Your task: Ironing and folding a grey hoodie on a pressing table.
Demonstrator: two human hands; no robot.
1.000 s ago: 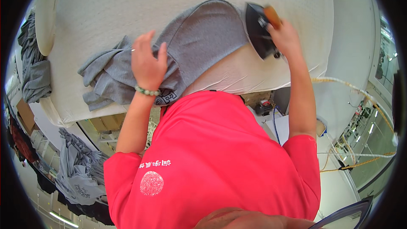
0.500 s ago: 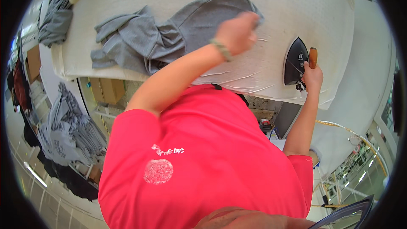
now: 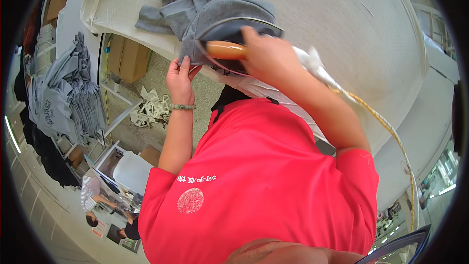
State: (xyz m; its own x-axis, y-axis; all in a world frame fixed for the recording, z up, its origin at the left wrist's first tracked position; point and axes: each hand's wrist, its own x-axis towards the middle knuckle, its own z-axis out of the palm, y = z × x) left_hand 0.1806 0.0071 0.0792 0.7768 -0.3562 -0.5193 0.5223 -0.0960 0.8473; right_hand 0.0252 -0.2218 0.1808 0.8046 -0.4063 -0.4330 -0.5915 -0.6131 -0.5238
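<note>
A grey knit garment (image 3: 210, 12) lies bunched over the front edge of the padded white ironing table. My left hand (image 3: 180, 79), a beaded bracelet on its wrist, pinches the garment's near edge between thumb and fingers. My right hand (image 3: 273, 57) grips the orange-brown wooden handle of an iron (image 3: 226, 50). The iron's dark body rests over the garment's near part, right of my left hand, and hides the cloth under it. Motion blurs the iron a little. From behind my right hand, a white-wrapped hose (image 3: 315, 63) runs off to the right.
The hose continues as a yellow braided line (image 3: 388, 127) along the right. On the left, a stack of grey garments (image 3: 73, 98) hangs over a rack. A cardboard box (image 3: 129, 58) and a pile of pale strips (image 3: 151, 107) are below the table. Two people work at the lower left.
The iron has moved left from the bare table onto the garment. My left hand has come down from the garment's far right to its near edge. My view has shifted too.
</note>
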